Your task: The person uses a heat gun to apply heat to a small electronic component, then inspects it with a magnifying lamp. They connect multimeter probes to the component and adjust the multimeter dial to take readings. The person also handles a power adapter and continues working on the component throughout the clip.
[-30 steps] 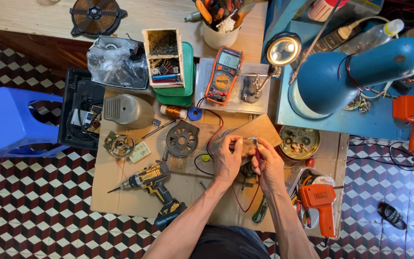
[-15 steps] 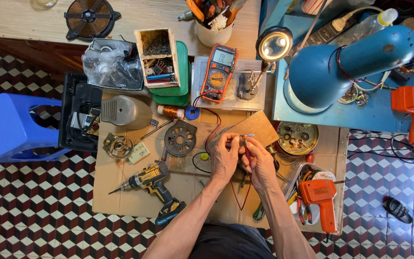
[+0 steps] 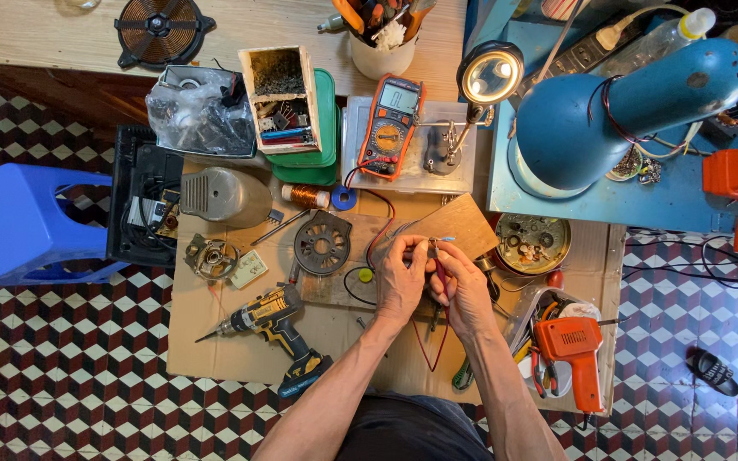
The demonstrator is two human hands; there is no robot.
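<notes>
Red wire (image 3: 427, 337) hangs in a loop below the two hands, which meet over a sheet of cardboard (image 3: 215, 341) on the floor. The left hand (image 3: 401, 277) and right hand (image 3: 463, 286) each have their grip pressed together on a small part (image 3: 431, 249) held between the fingertips; what it is cannot be told. A wooden board (image 3: 463, 224) lies just beyond them, a yellow drill (image 3: 271, 320) to the left.

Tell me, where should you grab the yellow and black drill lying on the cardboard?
Probably by the handle of the drill. It lies flat on the cardboard, bit pointing left, handle slanting down to the blue battery base at lower right. The handle looks clear from above, so come from above, fingers wrapping it.
</notes>
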